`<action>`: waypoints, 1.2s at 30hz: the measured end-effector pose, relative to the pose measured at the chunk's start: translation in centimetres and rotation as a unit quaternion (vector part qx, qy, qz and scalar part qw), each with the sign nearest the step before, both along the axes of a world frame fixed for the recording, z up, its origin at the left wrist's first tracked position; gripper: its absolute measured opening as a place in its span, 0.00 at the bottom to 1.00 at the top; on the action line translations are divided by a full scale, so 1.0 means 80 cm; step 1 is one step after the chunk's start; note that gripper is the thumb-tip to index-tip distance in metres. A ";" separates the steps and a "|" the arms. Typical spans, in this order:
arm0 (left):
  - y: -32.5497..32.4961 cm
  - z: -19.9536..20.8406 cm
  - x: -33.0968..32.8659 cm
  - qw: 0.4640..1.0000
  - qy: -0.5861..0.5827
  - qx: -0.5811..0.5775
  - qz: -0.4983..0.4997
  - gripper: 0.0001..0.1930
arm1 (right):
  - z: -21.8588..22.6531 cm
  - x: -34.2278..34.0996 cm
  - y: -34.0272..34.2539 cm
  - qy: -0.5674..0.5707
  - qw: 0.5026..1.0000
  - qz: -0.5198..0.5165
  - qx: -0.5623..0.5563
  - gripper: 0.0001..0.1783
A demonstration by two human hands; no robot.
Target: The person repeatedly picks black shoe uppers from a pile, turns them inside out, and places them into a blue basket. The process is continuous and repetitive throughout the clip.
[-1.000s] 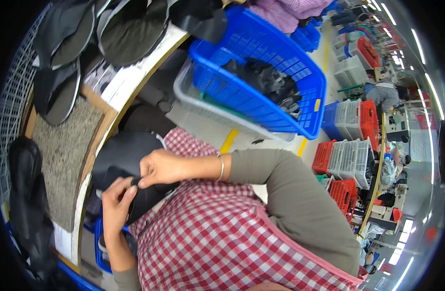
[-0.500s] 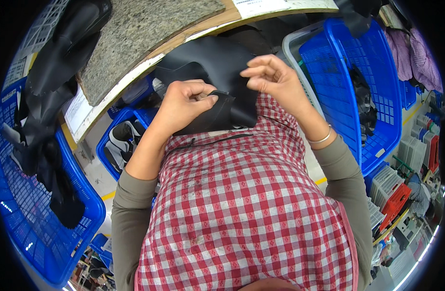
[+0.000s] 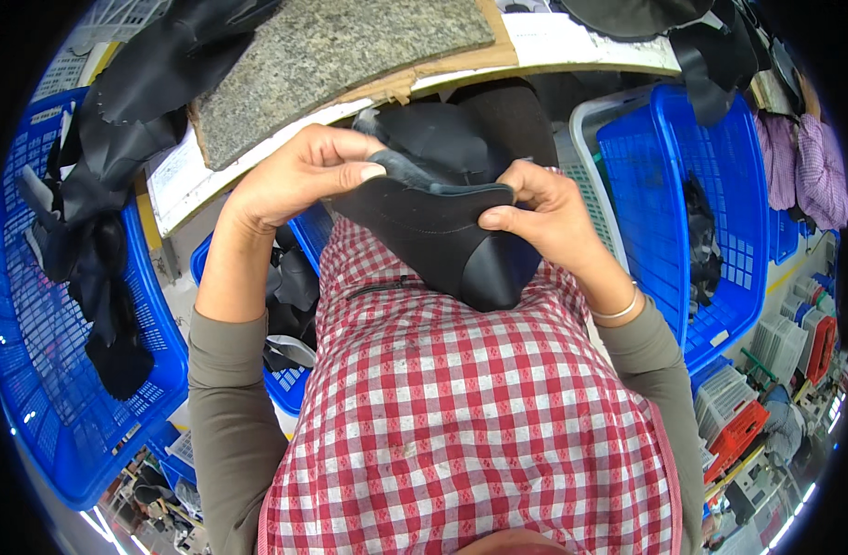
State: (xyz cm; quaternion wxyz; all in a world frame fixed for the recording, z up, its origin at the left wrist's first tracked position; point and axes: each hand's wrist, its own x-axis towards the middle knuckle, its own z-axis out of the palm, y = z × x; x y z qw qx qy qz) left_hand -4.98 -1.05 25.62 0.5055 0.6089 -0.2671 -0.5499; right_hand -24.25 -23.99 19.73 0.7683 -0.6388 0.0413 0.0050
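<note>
Black leather-like piece (image 3: pixel 424 231): hanging between both hands, above the lap and in front of the red-and-white checked apron (image 3: pixel 470 398); touching the cloth or just clearing it, impossible to tell.
Left hand (image 3: pixel 304 176): pinching the far, upper edge near its left end between thumb and fingers.
Right hand (image 3: pixel 546 215): gripping the same edge near its right end, pressing by thumb on the near face and curling fingers behind.
Grey lining (image 3: pixel 405 171): showing along the edge between the hands, nearer the left.
Risk at the edge: possibly stretching or puckering out of shape, from pulling harder on one side.
Risk at the grip: possibly slipping loose and sliding down the apron, from pinching too narrow a margin.
Risk at the glossy panel (image 3: pixel 493 264): possibly creasing, from bunching against the lap below the right hand.
Pointing: aiming a rounded tip down toward the wearer's body, below and slightly inward of the right hand.
Long axis: running aslant from beside the left hand down to below the right.
Dark piece (image 3: pixel 433 134): lying just beyond the hands; joined or separate, impossible to tell.
Grey speckled slab (image 3: pixel 350 55): lying beyond the left hand.
Blue crate (image 3: pixel 641 185): standing to the right of the right hand.
</note>
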 end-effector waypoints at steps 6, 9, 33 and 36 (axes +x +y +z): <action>-0.040 -0.002 0.009 0.960 -0.192 -0.106 -0.172 0.13 | 0.018 -0.010 -0.044 -0.054 0.970 0.105 -0.210 0.14; -0.061 0.014 0.006 0.958 -0.194 -0.077 -0.198 0.14 | 0.030 0.005 -0.055 -0.039 0.969 0.147 -0.194 0.14; -0.019 -0.005 -0.105 0.932 -0.261 -0.005 0.251 0.25 | 0.049 0.046 -0.046 -0.014 0.907 0.172 -0.383 0.19; -0.019 -0.003 -0.111 0.930 -0.258 -0.009 0.263 0.30 | 0.056 0.050 -0.023 -0.085 0.931 0.131 -0.331 0.22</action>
